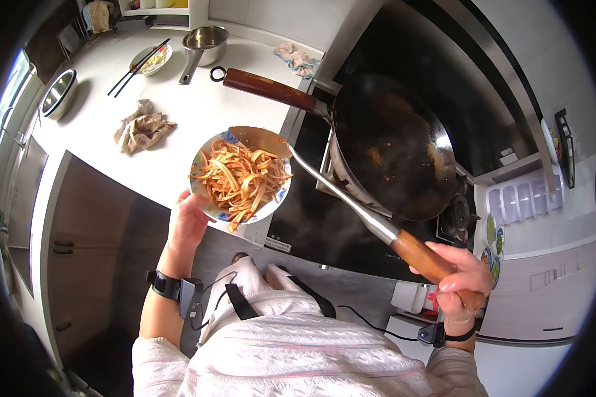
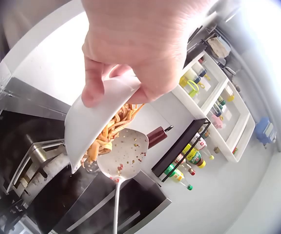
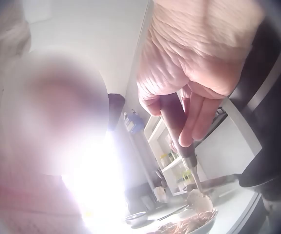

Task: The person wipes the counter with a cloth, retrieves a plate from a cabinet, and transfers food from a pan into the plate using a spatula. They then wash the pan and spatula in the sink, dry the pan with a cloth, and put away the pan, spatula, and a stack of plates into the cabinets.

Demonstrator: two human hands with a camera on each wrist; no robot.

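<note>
My left hand [image 1: 190, 218] grips the near-left edge of a white bowl [image 1: 269, 209] with a blue pattern, thumb at the rim. The bowl is heaped with reddish-brown food strips [image 1: 242, 175], and one strip hangs over its front edge. In my right hand [image 1: 463, 274] is the wooden handle of a metal wok spatula [image 1: 351, 200]. Its blade lies at the bowl's far rim, against the strips. In the left wrist view the spatula blade [image 2: 125, 155] carries small red and brown bits. The right wrist view shows fingers [image 3: 194, 119] curled around the handle.
A black wok [image 1: 384, 112] with sauce residue sits on the stove, its handle [image 1: 268, 89] reaching over the counter. A crumpled cloth [image 1: 142, 129], a plate with chopsticks [image 1: 138, 68], a steel pot [image 1: 206, 43] and a metal bowl [image 1: 59, 94] stand on the white counter.
</note>
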